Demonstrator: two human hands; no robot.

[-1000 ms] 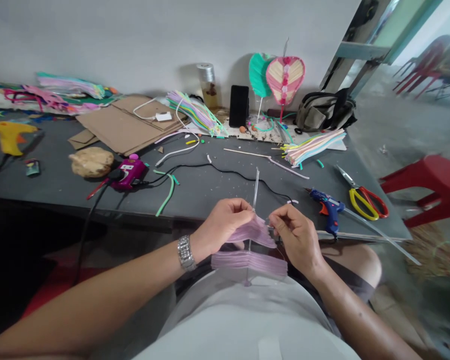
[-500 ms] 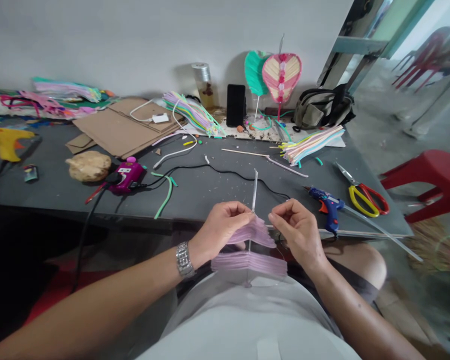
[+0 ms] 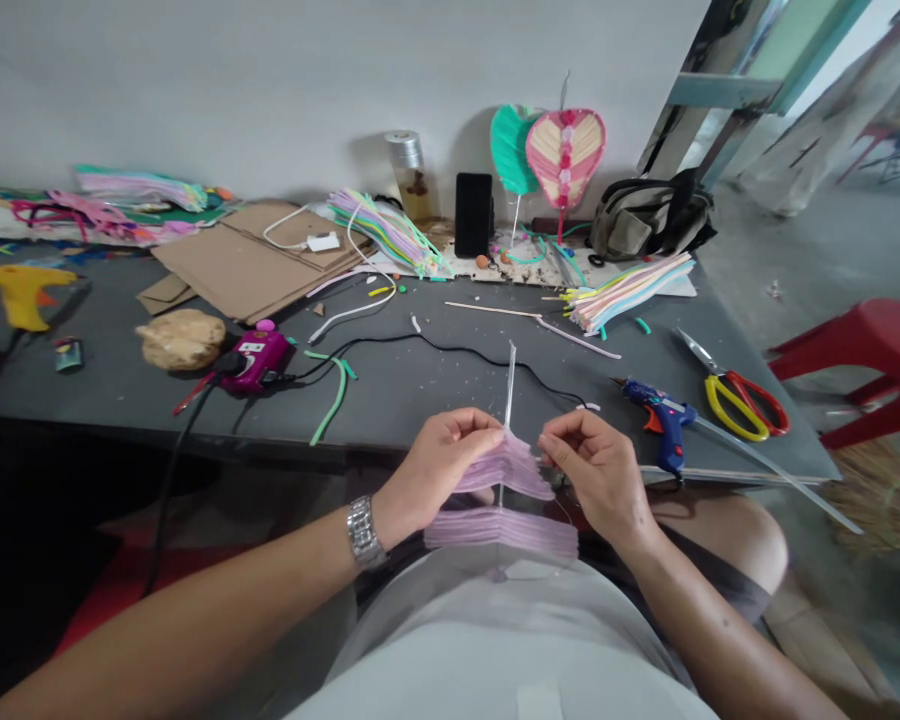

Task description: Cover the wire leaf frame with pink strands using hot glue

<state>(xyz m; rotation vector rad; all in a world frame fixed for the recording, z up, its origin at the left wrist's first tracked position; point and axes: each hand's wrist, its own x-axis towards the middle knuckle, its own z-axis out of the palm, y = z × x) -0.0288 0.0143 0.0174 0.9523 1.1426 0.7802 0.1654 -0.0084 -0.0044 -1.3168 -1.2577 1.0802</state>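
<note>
Just off the gray tabletop's (image 3: 442,385) near edge, L hand (image 3: 444,462) pinches the upper lilac chenille-strip band (image 3: 523,474), thumb on top, approx. where it meets the clear stem (image 3: 509,390); lower lilac chenille-strip band (image 3: 532,534) sits nearer the shirt (image 3: 450,640), same stem line. R hand (image 3: 598,470): thumb + index tips pressed together just beside upper band's R end; can't tell if they grip the fine thread or wire (image 3: 568,508) nearby, too small. IMO: firm L pinch at ctr so strips don't fan out; any R pull gentle, even, clear of strip ends; don't bend stem.
</note>
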